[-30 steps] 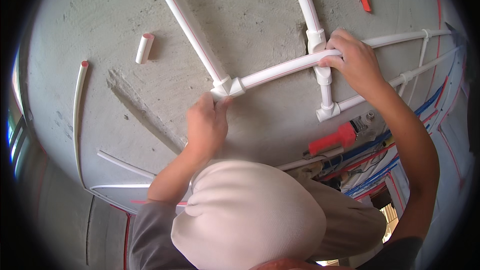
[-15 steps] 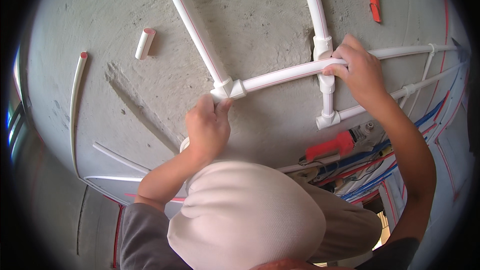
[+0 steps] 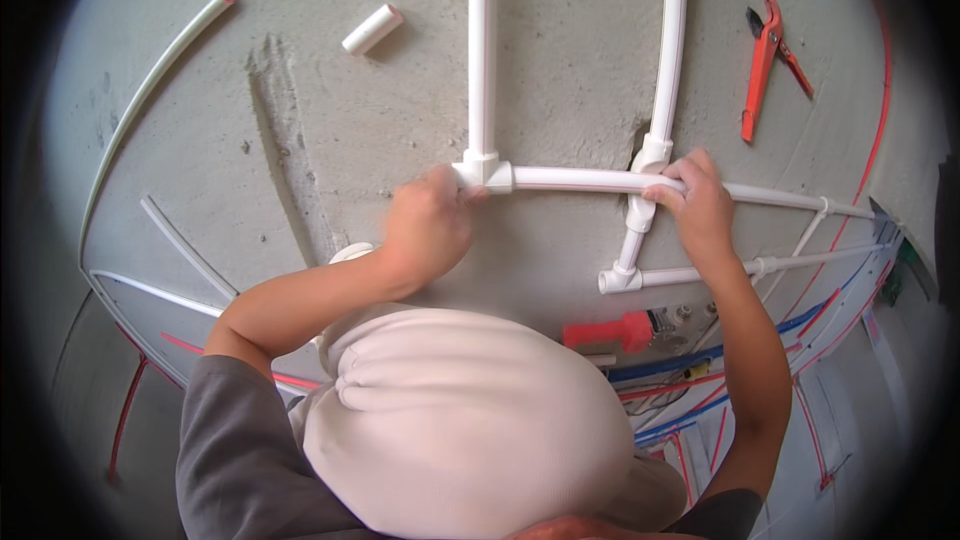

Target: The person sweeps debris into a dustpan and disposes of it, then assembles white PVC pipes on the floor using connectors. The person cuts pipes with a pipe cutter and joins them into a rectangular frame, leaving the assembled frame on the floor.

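Observation:
My left hand (image 3: 428, 225) is closed on the left end of a white plastic tee fitting (image 3: 485, 173); its fingertips are partly hidden and slightly blurred. From the tee, a white pipe with a thin red stripe (image 3: 575, 179) runs right, and another white pipe (image 3: 482, 50) runs away from me. My right hand (image 3: 698, 202) is wrapped round the horizontal pipe, thumb in front, where it passes over a white bridge-shaped fitting (image 3: 641, 210). That fitting joins a second far-running pipe (image 3: 672, 30) to a short piece ending in an elbow (image 3: 620, 279).
On the rough concrete floor lie an orange pipe cutter (image 3: 763, 70), a short pipe offcut (image 3: 372, 30) and a long curved pipe (image 3: 140, 95). A red power tool (image 3: 610, 332) sits near my right side. Blue and red lines (image 3: 690, 365) run behind it.
The view has turned, so the pipes sit at a different angle and the whole pipe cutter shows. Both hands keep their hold on the same pipe assembly.

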`<action>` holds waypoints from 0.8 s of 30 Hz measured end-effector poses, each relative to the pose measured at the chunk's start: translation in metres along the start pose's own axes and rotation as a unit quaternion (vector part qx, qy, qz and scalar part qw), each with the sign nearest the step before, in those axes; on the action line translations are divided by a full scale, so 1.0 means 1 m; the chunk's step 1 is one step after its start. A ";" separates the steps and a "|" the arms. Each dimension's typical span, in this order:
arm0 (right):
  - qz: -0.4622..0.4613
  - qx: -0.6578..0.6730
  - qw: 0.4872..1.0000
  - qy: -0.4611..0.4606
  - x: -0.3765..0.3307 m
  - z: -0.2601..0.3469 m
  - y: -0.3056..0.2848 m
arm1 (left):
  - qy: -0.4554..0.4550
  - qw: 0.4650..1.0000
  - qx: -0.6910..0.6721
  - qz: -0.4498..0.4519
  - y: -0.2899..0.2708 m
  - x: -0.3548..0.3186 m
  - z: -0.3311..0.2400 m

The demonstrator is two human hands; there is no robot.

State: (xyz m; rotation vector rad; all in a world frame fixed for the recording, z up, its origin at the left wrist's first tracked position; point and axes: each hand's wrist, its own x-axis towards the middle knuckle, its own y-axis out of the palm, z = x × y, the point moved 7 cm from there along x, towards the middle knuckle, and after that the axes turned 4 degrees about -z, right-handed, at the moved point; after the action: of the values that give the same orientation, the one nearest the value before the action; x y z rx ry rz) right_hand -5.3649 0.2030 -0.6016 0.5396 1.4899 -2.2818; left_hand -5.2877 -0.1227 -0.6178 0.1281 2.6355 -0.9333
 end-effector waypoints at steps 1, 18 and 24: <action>-0.005 0.004 1.000 -0.011 -0.001 0.002 -0.001 | 0.000 1.000 -0.007 0.004 0.000 0.000 0.001; -0.017 -0.013 1.000 0.006 -0.011 -0.004 0.001 | -0.011 0.993 0.052 0.104 -0.003 0.010 0.001; -0.045 -0.009 0.999 -0.018 -0.012 -0.001 -0.002 | -0.022 0.995 0.037 0.092 0.001 0.011 0.008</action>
State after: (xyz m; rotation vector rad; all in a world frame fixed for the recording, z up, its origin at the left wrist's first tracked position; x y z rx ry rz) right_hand -5.3557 0.2062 -0.5948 0.4321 1.5463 -2.3304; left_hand -5.2962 -0.1273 -0.6275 0.3583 2.4997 -0.9578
